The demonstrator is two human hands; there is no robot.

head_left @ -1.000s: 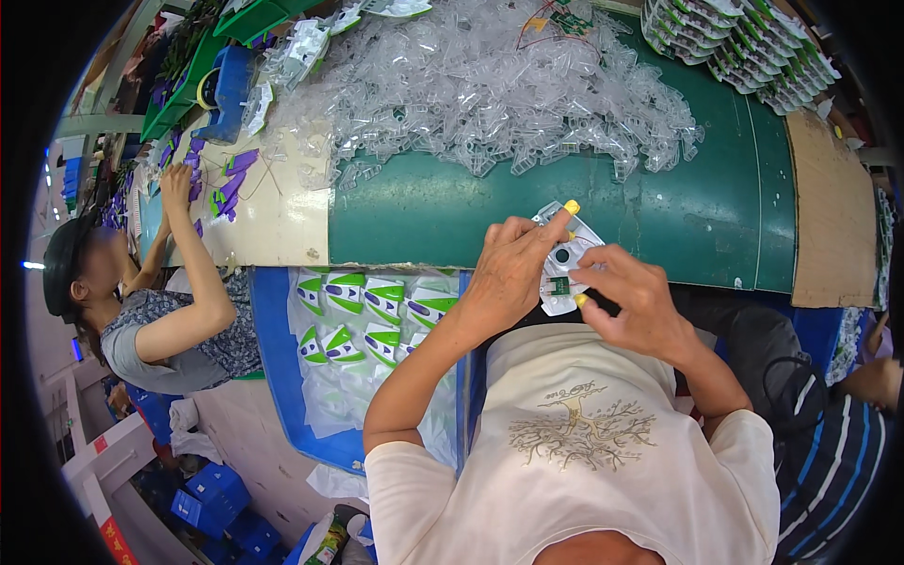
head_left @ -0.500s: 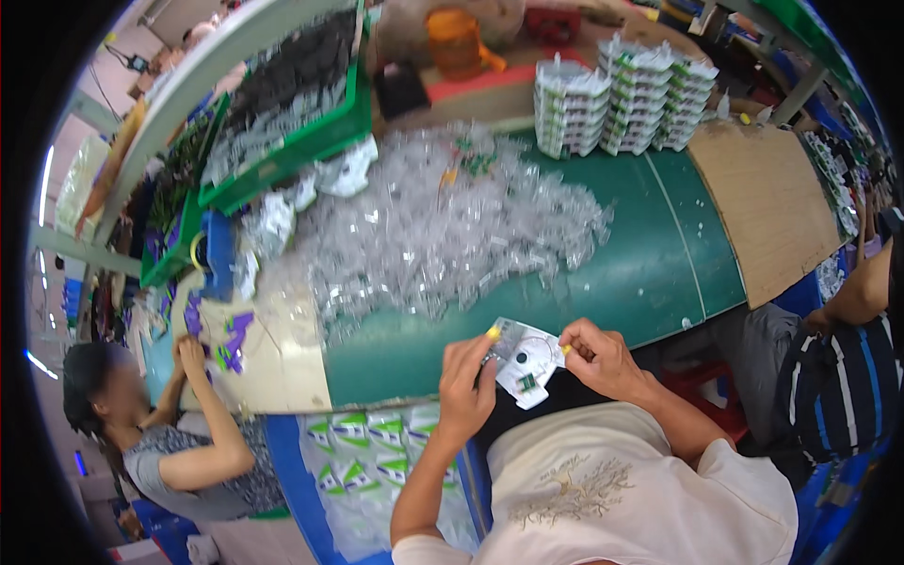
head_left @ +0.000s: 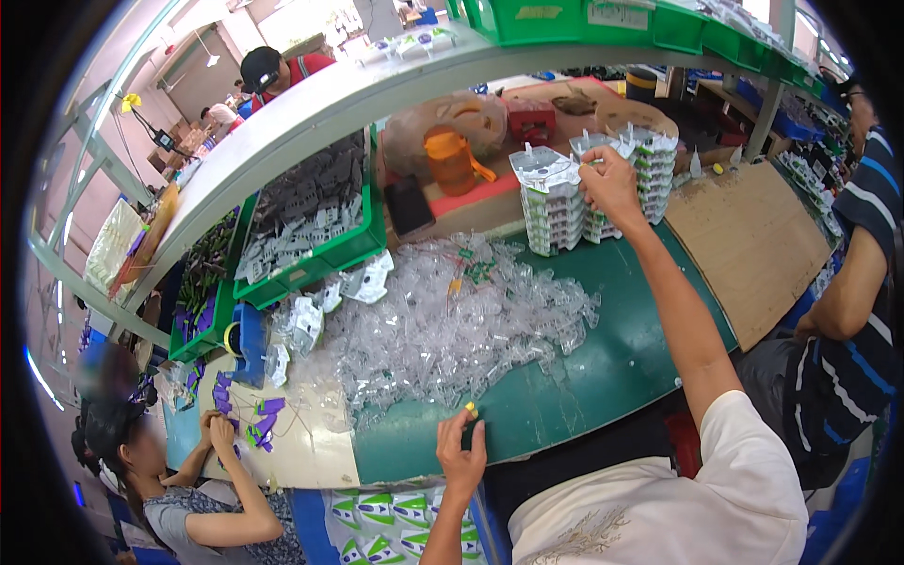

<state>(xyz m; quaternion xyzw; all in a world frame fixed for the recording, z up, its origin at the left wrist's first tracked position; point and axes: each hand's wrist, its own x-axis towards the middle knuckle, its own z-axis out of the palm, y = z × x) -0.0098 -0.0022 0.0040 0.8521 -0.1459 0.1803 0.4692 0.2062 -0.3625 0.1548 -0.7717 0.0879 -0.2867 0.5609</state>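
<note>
My right hand (head_left: 610, 188) reaches far out over the stacks, its fingers closed on the edge of a white plastic housing (head_left: 544, 171). That housing lies at the top of the left stack of similar housings (head_left: 554, 226); whether it rests fully on the stack, I cannot tell. Close to the near edge of the green table (head_left: 603, 367), my left hand (head_left: 460, 454) holds nothing, thumb and forefinger apart. A yellow cover sits on a fingertip of it. Just beyond lies a wide heap of clear plastic parts (head_left: 443, 330).
Behind the heap stand a green crate (head_left: 325, 247) of grey parts and an orange container (head_left: 450, 162). Overhead runs a white shelf (head_left: 301, 99). Cardboard (head_left: 744, 250) covers the right side. One co-worker (head_left: 217, 471) sits at left, another (head_left: 847, 311) at right. Bagged white-green parts (head_left: 395, 518) lie below.
My right hand has left my left hand and carried the white housing forward to the left stack. My left hand has let go of it and sits lower in view. The view has tilted up.
</note>
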